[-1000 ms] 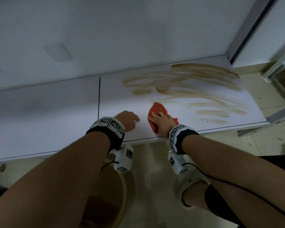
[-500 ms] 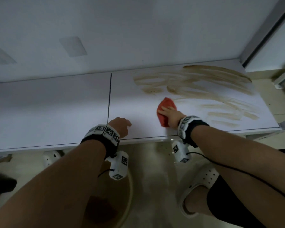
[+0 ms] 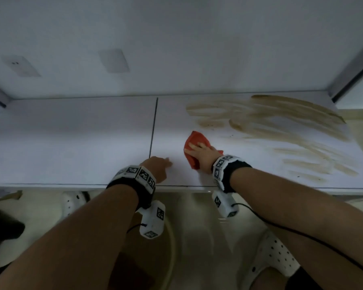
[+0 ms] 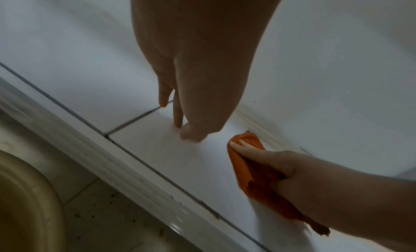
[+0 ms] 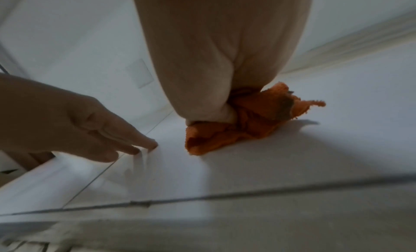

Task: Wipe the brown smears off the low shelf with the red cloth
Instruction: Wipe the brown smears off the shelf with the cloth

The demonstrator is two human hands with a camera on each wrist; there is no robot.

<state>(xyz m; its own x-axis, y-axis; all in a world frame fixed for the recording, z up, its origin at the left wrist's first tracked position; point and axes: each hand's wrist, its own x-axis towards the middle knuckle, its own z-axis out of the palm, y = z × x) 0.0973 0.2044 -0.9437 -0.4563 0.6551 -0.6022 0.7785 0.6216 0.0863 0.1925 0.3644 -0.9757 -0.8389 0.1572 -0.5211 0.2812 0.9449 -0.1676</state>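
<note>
the red cloth point(image 3: 194, 143) lies bunched on the low shelf point(image 3: 71, 143), a little right of centre and near the front edge, just right of the dark seam point(image 3: 153, 126) that splits the white surface. the right hand point(image 3: 201, 154) presses down on it, fingers point(image 4: 238, 143) laid flat over its top while the thumb side curls round the gathered fabric, so the hand is clamped on the cloth. in the right wrist view a loose, frayed corner sticks out from under the hand toward 3 o'clock, carrying a brownish stain point(image 5: 287, 104).

the brown smears point(image 3: 281, 126) spread from 12 to 3 o'clock of the cloth, long streaks fanning across the right half of the shelf as far as its right end; the nearest one is close to the cloth's far tip but apart from it.

at 8 o'clock of the cloth, the left hand point(image 3: 157, 167) rests on the shelf by the seam, fingers point(image 5: 135, 140) straight and together, tips touching the white surface, holding nothing.

below the shelf's front edge is a tiled floor point(image 3: 197, 237), with a white perforated clog point(image 3: 279, 258) at 5 o'clock and a round tan basin point(image 4: 24, 202) at 7 o'clock.
</note>
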